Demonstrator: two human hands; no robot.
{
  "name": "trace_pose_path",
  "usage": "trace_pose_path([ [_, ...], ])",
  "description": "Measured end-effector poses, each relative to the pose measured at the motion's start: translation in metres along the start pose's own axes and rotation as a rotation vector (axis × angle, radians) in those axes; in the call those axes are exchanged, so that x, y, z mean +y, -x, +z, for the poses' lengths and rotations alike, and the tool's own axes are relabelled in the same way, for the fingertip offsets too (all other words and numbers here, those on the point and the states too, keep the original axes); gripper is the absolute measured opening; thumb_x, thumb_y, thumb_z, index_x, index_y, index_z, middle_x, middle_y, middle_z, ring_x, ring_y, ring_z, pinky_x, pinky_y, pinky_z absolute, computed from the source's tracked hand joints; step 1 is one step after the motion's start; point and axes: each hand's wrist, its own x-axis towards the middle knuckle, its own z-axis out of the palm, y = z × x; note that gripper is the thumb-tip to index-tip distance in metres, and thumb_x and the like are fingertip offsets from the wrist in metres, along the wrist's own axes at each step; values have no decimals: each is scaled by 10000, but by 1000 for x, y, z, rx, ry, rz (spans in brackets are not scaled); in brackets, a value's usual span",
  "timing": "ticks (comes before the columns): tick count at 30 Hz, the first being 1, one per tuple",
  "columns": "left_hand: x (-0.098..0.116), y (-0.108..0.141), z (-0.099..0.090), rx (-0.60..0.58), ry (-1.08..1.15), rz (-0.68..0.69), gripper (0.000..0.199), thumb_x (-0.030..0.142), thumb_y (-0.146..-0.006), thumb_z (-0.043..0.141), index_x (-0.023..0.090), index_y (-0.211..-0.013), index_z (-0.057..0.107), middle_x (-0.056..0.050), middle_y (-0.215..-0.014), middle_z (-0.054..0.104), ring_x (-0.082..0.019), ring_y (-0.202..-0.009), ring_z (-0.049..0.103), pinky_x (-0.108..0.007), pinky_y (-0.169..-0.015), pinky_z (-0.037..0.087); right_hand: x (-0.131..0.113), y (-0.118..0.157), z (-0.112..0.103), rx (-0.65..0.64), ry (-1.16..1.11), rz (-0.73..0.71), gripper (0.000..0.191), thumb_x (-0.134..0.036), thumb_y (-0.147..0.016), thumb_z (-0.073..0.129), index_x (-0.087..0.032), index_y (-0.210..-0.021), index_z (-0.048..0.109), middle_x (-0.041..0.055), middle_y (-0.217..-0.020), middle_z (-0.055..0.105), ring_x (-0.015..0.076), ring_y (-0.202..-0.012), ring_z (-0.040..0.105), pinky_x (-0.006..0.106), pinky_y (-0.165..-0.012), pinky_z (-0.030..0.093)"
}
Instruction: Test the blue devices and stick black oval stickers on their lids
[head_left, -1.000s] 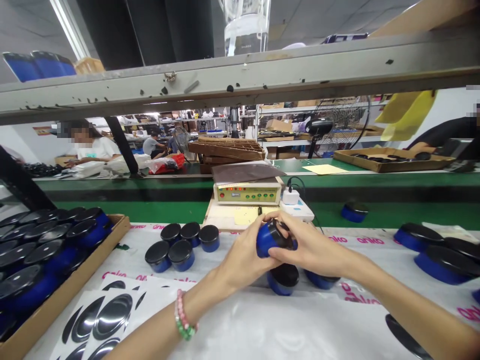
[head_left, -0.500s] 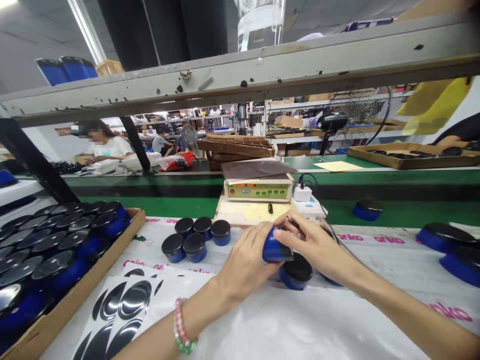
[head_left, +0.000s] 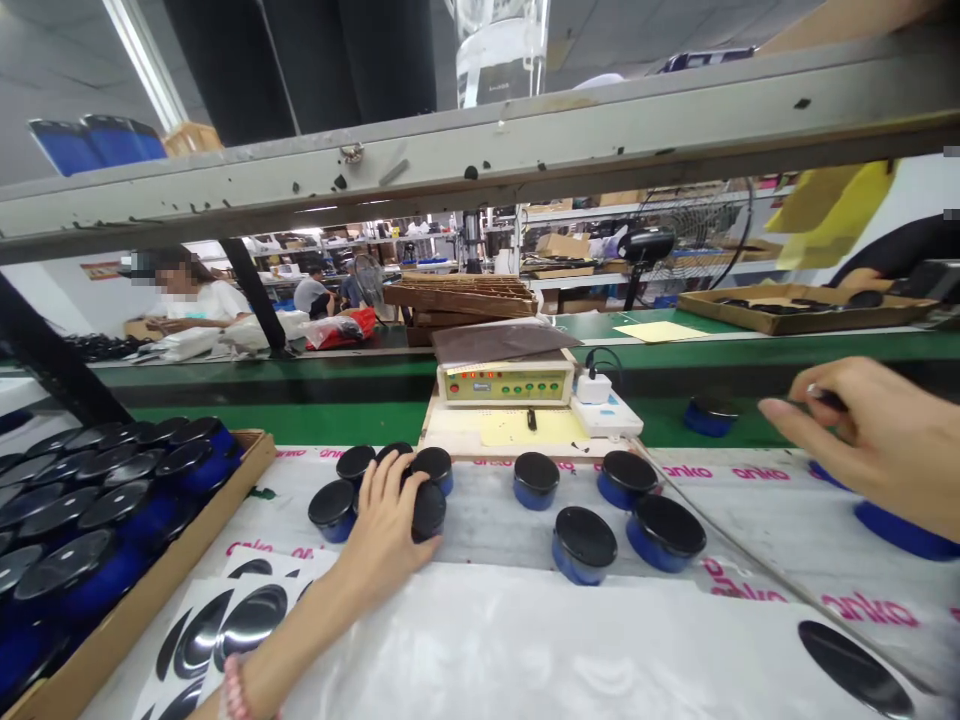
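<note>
The fingers of the left hand [head_left: 384,535] are being kept spread, with the fingertips being pressed over a blue container with a glossy black lid [head_left: 428,510] near the middle of the bench. Whether it is being gripped or only touched cannot be told. The right hand's [head_left: 874,440] thumb and fingers are being pressed together, and a small dark item [head_left: 825,398] is being pinched between them, its exact kind too small to tell. The two-handed clasp around a single container is no longer being held: the hands are now being kept well apart, the right hand out to the right above a blue container [head_left: 900,530]. Which container was being clasped cannot be told.

Four similar lidded containers [head_left: 585,545] are being left upright on a white plastic sheet [head_left: 525,640] with pink print, just right of the left hand. More are being held in a cardboard tray [head_left: 217,515] at near left, beside printed sheets of black oval decals [head_left: 251,620]. A loose black oval decal [head_left: 851,665] is lying at near right. An electronic control box with red lights [head_left: 502,385] is sitting at the far edge of the bench, ahead of a green conveyor belt [head_left: 300,418]. Farther left, a co-worker [head_left: 191,300] is seated at work.
</note>
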Motion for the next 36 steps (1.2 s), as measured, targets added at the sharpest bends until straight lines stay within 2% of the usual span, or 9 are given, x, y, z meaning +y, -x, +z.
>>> trace_pose_path([
  [3,20,-12,2,-95,147,-16,647,260,-726,627,198,-1327,396,-140,-1425,311,-342,-1358,209,-561,-1099,181,-1,18,24,-135,249,38,316,-561,-806,497,-253,-830,433,12,-651,542,183,-470,502,304,-444,330],
  [6,54,-35,15,-280,540,-31,562,373,-856,499,248,-1378,333,-97,-1458,275,-252,-1368,225,-445,-1111,233,-17,33,60,-488,194,129,306,-538,-808,513,-240,-815,438,40,-749,612,239,-647,612,330,-551,423],
  [8,74,-53,33,-345,711,-84,602,445,-881,448,214,-1409,273,-118,-1471,264,-235,-1366,248,-411,-1110,241,-25,39,79,-542,166,185,310,-523,-793,526,-232,-837,431,75,-892,619,267,-781,635,350,-629,456],
  [12,99,-80,69,-351,767,-146,693,495,-838,505,139,-1395,296,-179,-1444,328,-289,-1354,275,-451,-1102,230,-21,38,89,-499,138,240,371,-532,-773,532,-207,-921,431,163,-1217,492,277,-878,636,370,-696,484],
  [17,119,-99,84,-398,821,-126,673,460,-814,554,133,-1366,354,-160,-1405,411,-269,-1308,364,-409,-1096,261,-18,36,88,-492,13,219,325,-453,-786,545,-213,-978,440,119,-1148,550,225,-890,632,312,-742,491],
  [22,126,-91,63,-451,840,-112,716,510,-856,466,117,-1417,260,-164,-1487,258,-262,-1382,225,-421,-1129,190,-19,37,85,-434,4,206,365,-504,-794,553,-212,-1005,497,92,-1175,559,180,-866,627,258,-717,492],
  [27,114,-47,31,-704,778,-38,936,459,-754,633,309,-1463,39,-20,-1541,-153,-281,-1422,12,-447,-1121,207,31,-7,56,-162,189,424,311,-457,-886,477,-166,-967,551,57,-894,622,193,-787,606,311,-688,479],
  [32,127,-30,39,-630,708,-98,744,211,-792,554,342,-1429,194,-22,-1541,-54,-253,-1338,327,-409,-1092,297,94,-57,55,-30,277,618,284,-334,-896,555,-147,-1110,556,68,-1095,584,184,-907,594,382,-770,507],
  [36,148,-41,51,-571,726,-142,643,144,-725,597,255,-1324,392,-74,-1501,61,-221,-1129,519,-370,-1002,421,103,-67,68,-40,179,643,280,-314,-895,564,-150,-1122,561,68,-1101,590,188,-918,601,384,-773,518],
])
